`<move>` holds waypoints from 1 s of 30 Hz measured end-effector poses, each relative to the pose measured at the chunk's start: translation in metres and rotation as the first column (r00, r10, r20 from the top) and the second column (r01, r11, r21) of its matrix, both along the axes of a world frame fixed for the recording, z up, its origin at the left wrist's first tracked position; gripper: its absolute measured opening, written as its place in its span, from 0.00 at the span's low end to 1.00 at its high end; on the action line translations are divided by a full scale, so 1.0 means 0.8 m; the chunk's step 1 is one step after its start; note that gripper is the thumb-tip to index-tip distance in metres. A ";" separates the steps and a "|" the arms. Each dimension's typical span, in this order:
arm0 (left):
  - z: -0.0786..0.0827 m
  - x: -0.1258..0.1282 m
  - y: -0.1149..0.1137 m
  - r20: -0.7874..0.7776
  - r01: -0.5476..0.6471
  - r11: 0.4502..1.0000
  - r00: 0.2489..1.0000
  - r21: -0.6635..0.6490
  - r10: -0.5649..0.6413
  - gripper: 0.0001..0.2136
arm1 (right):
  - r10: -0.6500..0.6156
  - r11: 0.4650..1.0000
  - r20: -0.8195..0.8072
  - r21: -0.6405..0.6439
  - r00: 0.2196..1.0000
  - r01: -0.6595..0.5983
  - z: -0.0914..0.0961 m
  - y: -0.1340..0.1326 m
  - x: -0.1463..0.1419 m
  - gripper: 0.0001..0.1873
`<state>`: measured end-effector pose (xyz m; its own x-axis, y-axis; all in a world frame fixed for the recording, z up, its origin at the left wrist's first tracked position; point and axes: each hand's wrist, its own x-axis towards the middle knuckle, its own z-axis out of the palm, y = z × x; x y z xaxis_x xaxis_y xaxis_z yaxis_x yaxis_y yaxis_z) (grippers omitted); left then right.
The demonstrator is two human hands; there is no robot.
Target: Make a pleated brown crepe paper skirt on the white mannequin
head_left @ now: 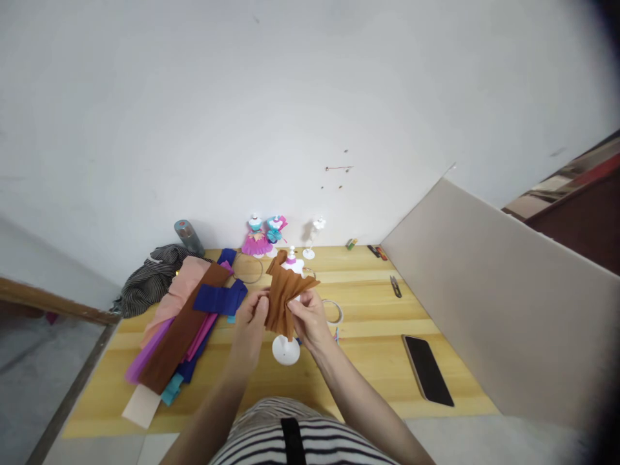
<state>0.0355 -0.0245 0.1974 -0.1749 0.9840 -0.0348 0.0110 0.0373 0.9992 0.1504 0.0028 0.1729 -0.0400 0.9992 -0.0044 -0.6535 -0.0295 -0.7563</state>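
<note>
In front of me stands a small white dress-form mannequin point(293, 265) with a purple band at its neck and a round white base. Pleated brown crepe paper point(281, 300) covers most of its front, its top corners flaring outward. My left hand point(250, 320) is closed at the paper's left edge, thumb and fingers together. On the opposite side my right hand point(310, 320) pinches gathered folds, its thumb pressed on the front. The mannequin's torso is mostly hidden behind the paper.
Left lies a pile of coloured crepe strips point(179, 323), beside a striped cloth point(155, 278) and a bottle point(188, 236). Dressed mannequins point(256, 239) and a bare one point(310, 239) stand by the wall. Right are a phone point(427, 370), thread snips point(396, 287) and an upright panel point(504, 297).
</note>
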 end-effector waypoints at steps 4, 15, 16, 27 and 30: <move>0.000 -0.002 0.001 0.057 0.002 1.000 0.998 -0.008 -0.001 0.13 | 0.040 0.999 -0.004 0.002 0.999 -0.040 0.003 -0.002 0.000 0.22; -0.005 0.006 -0.005 0.157 0.022 0.999 0.987 0.038 -0.028 0.09 | 0.086 0.996 0.003 0.033 0.996 -0.086 0.002 -0.004 -0.001 0.22; -0.005 0.009 -0.006 0.147 0.005 0.999 0.989 0.045 -0.012 0.08 | 0.097 0.995 -0.001 0.034 0.995 -0.096 0.002 -0.004 0.000 0.22; -0.001 0.021 -0.011 -0.129 -0.207 0.968 0.966 0.145 0.226 0.10 | 0.101 0.995 -0.069 0.020 0.992 -0.100 0.010 -0.005 -0.005 0.21; -0.001 0.025 -0.014 -0.171 -0.228 0.964 0.953 0.135 0.249 0.13 | 0.084 0.996 -0.070 0.027 0.994 -0.082 0.009 -0.004 -0.007 0.20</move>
